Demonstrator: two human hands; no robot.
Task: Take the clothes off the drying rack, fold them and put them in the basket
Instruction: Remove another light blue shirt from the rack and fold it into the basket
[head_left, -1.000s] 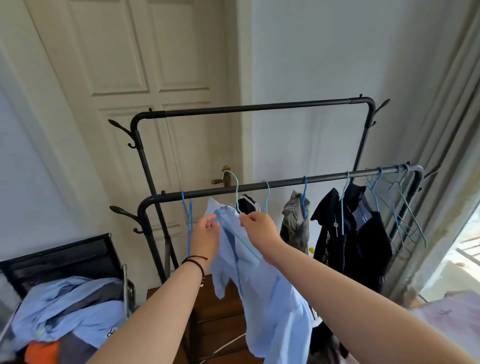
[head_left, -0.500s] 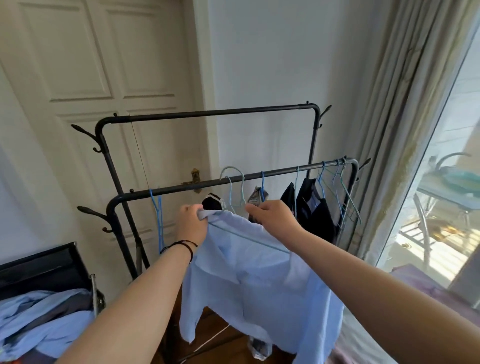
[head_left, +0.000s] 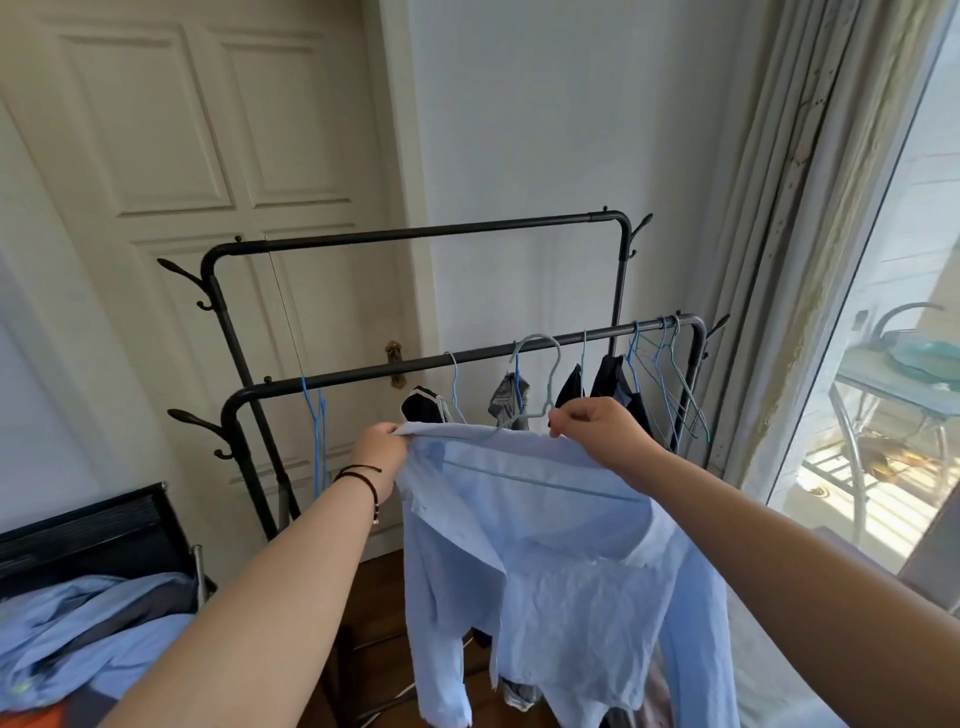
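A light blue shirt (head_left: 556, 561) hangs spread out in front of me, still on its pale hanger (head_left: 540, 374), off the rail. My left hand (head_left: 382, 449) grips the shirt's left shoulder. My right hand (head_left: 602, 428) pinches its right shoulder beside the hanger. Behind stands the black drying rack (head_left: 363, 371), with several dark garments (head_left: 618, 387) and empty blue hangers (head_left: 670, 379) on its front rail. A black basket (head_left: 78, 535) at lower left holds blue clothes (head_left: 88, 623).
A white panelled door (head_left: 218, 171) and wall stand behind the rack. Curtains (head_left: 810, 208) and a glass door to a balcony are on the right. The floor below is dark wood (head_left: 379, 613). A pale surface (head_left: 779, 680) lies at lower right.
The shirt came off the rail with its hanger and my hands drew apart, spreading it wide. My view swung right, toward the window.
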